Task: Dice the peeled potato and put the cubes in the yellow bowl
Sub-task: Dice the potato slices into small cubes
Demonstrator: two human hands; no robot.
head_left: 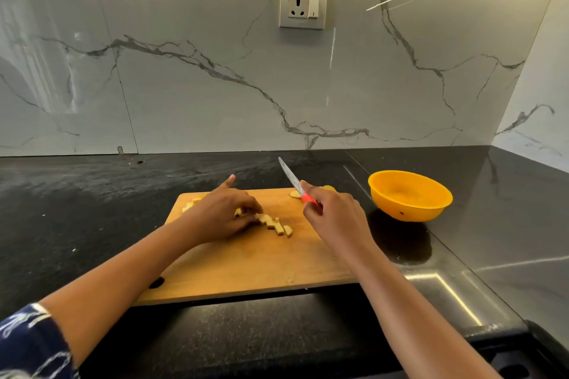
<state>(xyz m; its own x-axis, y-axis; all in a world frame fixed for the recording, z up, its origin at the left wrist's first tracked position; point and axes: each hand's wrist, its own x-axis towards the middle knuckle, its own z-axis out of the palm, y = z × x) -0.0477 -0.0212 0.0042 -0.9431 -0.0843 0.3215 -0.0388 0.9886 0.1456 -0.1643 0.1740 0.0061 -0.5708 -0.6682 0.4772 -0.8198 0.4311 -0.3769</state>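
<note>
At the lower left of the frame we see a dark patterned sleeve (27, 344), with a bare forearm reaching from it toward the centre. A black stone surface (77, 209) runs across the frame, and a wooden cutting board (246, 268) lies on it in the middle.

A few pale potato pieces (191, 204) sit at the upper left corner of the board. Just right of them, the left hand (221, 215) rests on the board. Its fingers are curled down over one end of a short row of potato cubes (274, 224), and the index finger sticks out toward the wall. The row trails toward the right from under the fingertips.

Right of centre, the right hand (332, 218) grasps a knife (292, 178) by its red handle. The blade is lifted clear of the board and points up and to the left. Uncut potato slices (295, 194) lie at the board's far edge, partly hidden behind this hand.

Further right, the yellow bowl (409, 197) stands upright on the surface, near the board but not touching it.

Above, on the white marble wall, is a wall socket (303, 6).
</note>
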